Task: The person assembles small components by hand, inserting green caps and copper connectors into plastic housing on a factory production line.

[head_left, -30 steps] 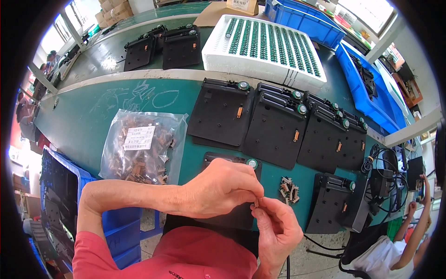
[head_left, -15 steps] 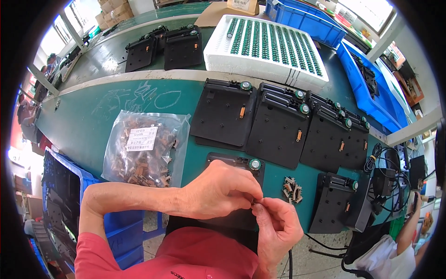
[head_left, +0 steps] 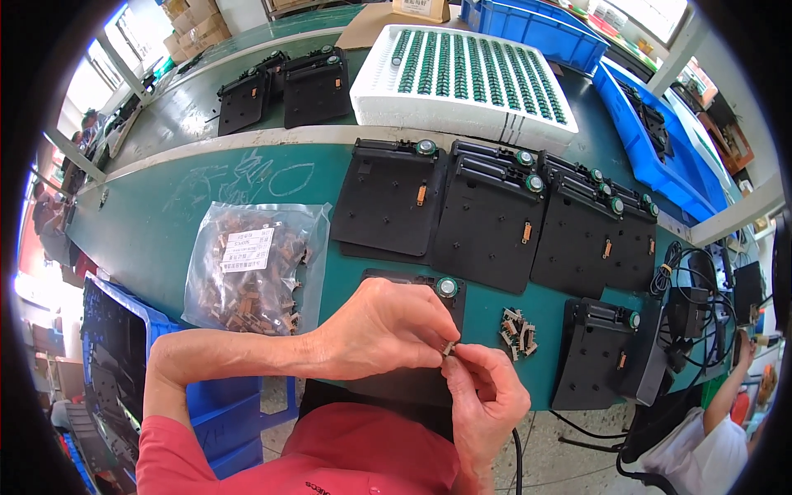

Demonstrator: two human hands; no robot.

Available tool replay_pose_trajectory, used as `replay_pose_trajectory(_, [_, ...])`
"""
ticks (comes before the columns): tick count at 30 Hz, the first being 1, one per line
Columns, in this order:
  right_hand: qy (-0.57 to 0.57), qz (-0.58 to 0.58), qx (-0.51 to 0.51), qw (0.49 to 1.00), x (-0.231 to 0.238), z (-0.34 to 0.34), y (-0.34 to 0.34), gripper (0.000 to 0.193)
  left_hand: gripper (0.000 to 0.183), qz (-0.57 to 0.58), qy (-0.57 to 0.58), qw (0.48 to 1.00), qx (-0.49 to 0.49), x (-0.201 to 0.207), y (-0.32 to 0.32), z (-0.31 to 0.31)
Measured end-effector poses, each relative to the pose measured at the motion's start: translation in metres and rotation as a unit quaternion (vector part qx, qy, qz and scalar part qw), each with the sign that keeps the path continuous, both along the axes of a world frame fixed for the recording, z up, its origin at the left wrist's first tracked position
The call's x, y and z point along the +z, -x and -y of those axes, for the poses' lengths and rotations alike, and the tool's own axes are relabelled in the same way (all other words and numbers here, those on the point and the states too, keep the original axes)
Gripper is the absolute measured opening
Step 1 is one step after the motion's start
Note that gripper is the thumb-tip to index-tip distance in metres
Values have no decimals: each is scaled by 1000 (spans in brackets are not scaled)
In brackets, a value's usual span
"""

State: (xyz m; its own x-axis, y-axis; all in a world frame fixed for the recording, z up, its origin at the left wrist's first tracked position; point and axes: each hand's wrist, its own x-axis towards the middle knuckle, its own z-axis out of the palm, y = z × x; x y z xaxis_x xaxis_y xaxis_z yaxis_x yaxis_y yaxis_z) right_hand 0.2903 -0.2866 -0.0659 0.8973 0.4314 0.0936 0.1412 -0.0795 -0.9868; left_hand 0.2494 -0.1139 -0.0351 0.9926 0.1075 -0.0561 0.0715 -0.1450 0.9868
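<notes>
My left hand [head_left: 384, 330] and my right hand [head_left: 487, 396] meet in front of my body, each with thumb and finger pinched together. Between their fingertips is a small silver-and-brown electronic part [head_left: 448, 349], mostly covered by the fingers, so its exact kind is hard to tell. Right below lies a black plastic panel [head_left: 400, 384], partly hidden by my hands, with a round green-rimmed component [head_left: 447, 287] at its top corner. A small pile of similar silver-and-brown parts [head_left: 518, 334] rests on the green table, just right of my hands.
A clear plastic bag [head_left: 256, 272] of small parts lies to the left. Several black panels [head_left: 487, 223] stand in a row beyond my hands. Behind them are a white foam tray [head_left: 445, 115] of green components and a blue crate [head_left: 660, 165]. Black cables [head_left: 693, 289] lie at right.
My hands have shifted slightly, and the small part between the fingertips shows more plainly now. The whole view has moved a little. The panels and the pile lie as before.
</notes>
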Motion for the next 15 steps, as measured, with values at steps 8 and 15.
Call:
replay_pose_trajectory(8, [8, 30, 3, 1000, -2, -1, -1, 14, 26, 95, -161, 982, -40, -1, 1, 2])
replay_pose_trajectory(15, [103, 205, -42, 972, 1, 13, 0, 23, 23, 111, -238, 965, -10, 6, 2, 1])
